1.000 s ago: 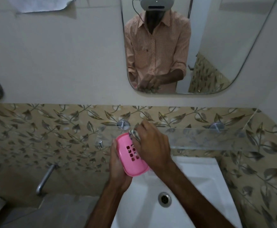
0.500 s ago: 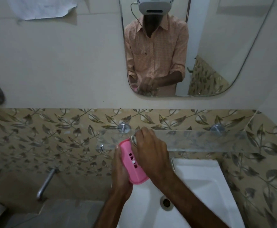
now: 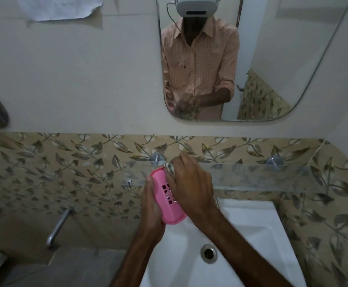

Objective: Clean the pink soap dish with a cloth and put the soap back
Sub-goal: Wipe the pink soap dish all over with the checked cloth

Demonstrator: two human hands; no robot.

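Observation:
The pink soap dish [image 3: 169, 200] is held on edge above the white sink [image 3: 251, 230], its slotted bottom facing me. My left hand [image 3: 151, 204] grips it from the left side. My right hand [image 3: 189, 183] is closed on a patterned cloth [image 3: 170, 168], pressed against the dish's right side and upper end. Only a small bit of cloth shows above the fingers. No soap is in view.
A glass shelf [image 3: 262, 178] on two metal pegs runs along the leaf-patterned tiles just behind my hands. The sink drain [image 3: 209, 253] lies below. A metal tap [image 3: 58, 227] sticks out of the wall at lower left. A mirror [image 3: 251, 59] hangs above.
The dish has turned more edge-on and my right hand has slid over more of its slotted face. Both hands sit a little lower relative to the shelf.

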